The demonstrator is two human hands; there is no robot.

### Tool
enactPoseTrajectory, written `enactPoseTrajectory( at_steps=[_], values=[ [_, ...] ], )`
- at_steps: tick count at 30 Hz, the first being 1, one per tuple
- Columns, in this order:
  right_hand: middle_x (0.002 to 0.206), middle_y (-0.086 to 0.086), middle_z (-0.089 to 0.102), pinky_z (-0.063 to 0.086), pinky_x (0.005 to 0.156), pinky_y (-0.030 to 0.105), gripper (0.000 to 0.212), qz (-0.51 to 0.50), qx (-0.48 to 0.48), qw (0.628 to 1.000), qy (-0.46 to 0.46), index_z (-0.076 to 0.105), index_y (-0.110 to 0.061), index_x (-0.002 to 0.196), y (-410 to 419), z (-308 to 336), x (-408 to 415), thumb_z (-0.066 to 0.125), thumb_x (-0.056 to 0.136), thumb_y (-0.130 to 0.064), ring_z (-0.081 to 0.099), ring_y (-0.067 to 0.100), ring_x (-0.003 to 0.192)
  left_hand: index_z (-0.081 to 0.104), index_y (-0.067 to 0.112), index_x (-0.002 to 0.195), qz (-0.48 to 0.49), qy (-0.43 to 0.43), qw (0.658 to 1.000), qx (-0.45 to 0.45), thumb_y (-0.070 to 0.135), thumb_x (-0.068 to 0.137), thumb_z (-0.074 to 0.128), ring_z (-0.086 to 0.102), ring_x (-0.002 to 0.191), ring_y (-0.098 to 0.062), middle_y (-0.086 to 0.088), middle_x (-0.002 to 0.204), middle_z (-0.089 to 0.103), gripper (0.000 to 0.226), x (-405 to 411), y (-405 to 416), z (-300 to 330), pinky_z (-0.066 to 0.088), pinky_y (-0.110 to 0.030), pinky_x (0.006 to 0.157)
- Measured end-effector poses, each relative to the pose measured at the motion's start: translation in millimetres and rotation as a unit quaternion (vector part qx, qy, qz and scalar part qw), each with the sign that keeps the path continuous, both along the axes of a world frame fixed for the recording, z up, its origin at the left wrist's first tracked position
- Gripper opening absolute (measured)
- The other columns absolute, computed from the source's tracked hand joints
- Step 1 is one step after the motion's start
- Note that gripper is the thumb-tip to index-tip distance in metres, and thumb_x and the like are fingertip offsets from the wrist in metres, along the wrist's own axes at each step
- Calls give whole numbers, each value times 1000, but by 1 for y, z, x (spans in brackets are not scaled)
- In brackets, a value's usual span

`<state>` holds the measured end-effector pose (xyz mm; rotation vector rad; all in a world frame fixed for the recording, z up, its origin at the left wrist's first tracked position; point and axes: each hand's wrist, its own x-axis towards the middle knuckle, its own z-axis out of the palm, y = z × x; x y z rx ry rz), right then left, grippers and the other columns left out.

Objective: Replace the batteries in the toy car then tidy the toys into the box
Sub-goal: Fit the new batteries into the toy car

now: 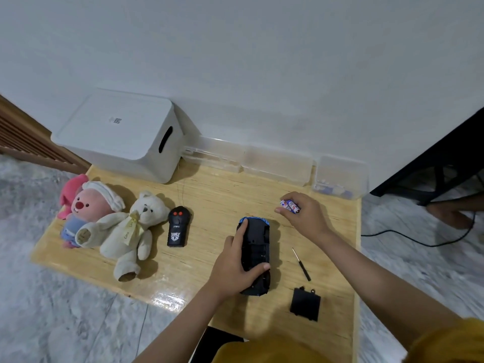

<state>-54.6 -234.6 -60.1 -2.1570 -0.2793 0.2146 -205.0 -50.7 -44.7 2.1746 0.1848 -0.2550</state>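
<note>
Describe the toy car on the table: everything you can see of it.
The toy car lies upside down on the wooden table, its black plastic underside facing up and its length running away from the camera. A strip of blue body shows at the far end. Black wheels sit along its sides, and the middle of the underside looks recessed. The left hand holds it, forefinger stretched along its left edge and thumb across the underside. The right hand holds batteries beyond it, apart from the car.
</note>
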Motion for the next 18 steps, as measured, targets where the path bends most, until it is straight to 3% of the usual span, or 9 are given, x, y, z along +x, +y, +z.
enactPoseTrajectory(
  at_steps=[2, 3, 5, 8, 14, 18],
  values=[
    [80, 0, 68, 47, 62, 19, 28, -36, 77, 995, 45, 70, -19, 90, 1, 15, -8, 84, 67, -24, 59, 10, 67, 3, 41, 149, 4, 0, 999, -49, 50, 74, 74, 44, 109, 8, 4, 124, 41, 104, 3, -2, 0, 41, -16, 92],
    [77, 1, 67, 45, 59, 15, 29, -46, 107, 991, 61, 70, -18, 89, 1, 22, -13, 86, 65, -21, 56, 7, 62, 4, 42, 149, 7, 1, 997, -75, 51, 74, 73, 41, 116, 7, 4, 126, 41, 103, 5, -3, 0, 41, -21, 99],
    [74, 2, 66, 44, 59, 15, 30, -48, 148, 985, 69, 70, -16, 88, 3, 35, -24, 87, 63, -18, 53, 6, 61, 5, 40, 149, 20, 4, 994, -110, 56, 73, 70, 41, 127, -4, 5, 132, 39, 102, 7, -6, -1, 41, -37, 106],
    [75, 4, 67, 50, 62, 19, 27, -43, 215, 972, 85, 69, -13, 87, 5, 53, -38, 84, 65, -9, 58, 8, 64, 7, 33, 151, 26, 3, 992, -127, 47, 76, 71, 40, 132, -12, 4, 141, 37, 100, 11, -10, 3, 39, -43, 108],
    [68, 4, 73, 52, 62, 22, 24, -47, 276, 955, 103, 63, -8, 86, 7, 70, -54, 79, 70, -2, 67, 16, 62, 3, 24, 152, 13, -4, 989, -151, 32, 77, 70, 36, 134, -5, 3, 143, 32, 101, 18, -18, 10, 35, -19, 105],
    [71, 11, 73, 56, 64, 36, 22, -41, 259, 960, 95, 59, -8, 85, 10, 73, -62, 78, 74, -5, 69, 26, 66, 0, 27, 151, 20, 0, 987, -161, 26, 74, 69, 33, 125, 12, 15, 132, 30, 103, 19, -22, 13, 31, -1, 94]
  ],
)
